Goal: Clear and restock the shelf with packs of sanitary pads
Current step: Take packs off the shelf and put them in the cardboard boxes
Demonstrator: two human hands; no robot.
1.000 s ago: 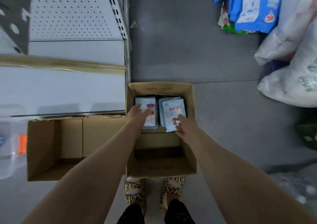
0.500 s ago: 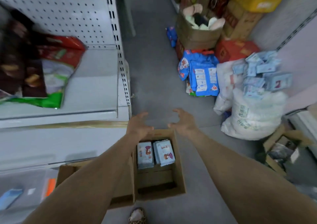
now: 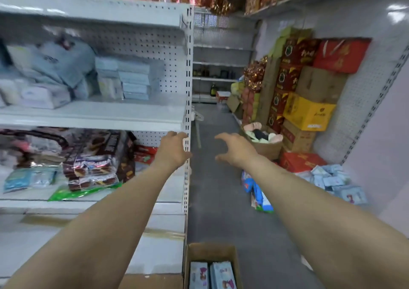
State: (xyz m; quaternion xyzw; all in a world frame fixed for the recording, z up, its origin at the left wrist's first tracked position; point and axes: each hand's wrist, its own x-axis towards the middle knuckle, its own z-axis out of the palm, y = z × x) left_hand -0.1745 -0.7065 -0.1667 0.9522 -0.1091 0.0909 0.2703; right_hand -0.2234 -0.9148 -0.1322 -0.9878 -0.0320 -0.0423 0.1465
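Note:
My left hand (image 3: 172,150) and my right hand (image 3: 235,149) are both raised in front of me at the shelf's end post, fingers spread and loosely curved, holding nothing. Below them on the floor stands a cardboard box (image 3: 210,252) with two light blue packs of sanitary pads (image 3: 211,274) upright inside. A stack of pale blue packs (image 3: 132,78) sits on the white middle shelf (image 3: 95,117) at upper left. More loose pad packs (image 3: 334,179) lie heaped on a white sack at the right.
Snack bags (image 3: 93,156) fill the lower shelf at left. Stacked cartons (image 3: 307,109) line the right wall, with a red box (image 3: 301,161) and blue packages (image 3: 259,197) on the grey floor. A narrow aisle (image 3: 212,178) runs ahead.
My hands let go of the packs in the box and rose empty. My head lifted from the box to the shelves and aisle.

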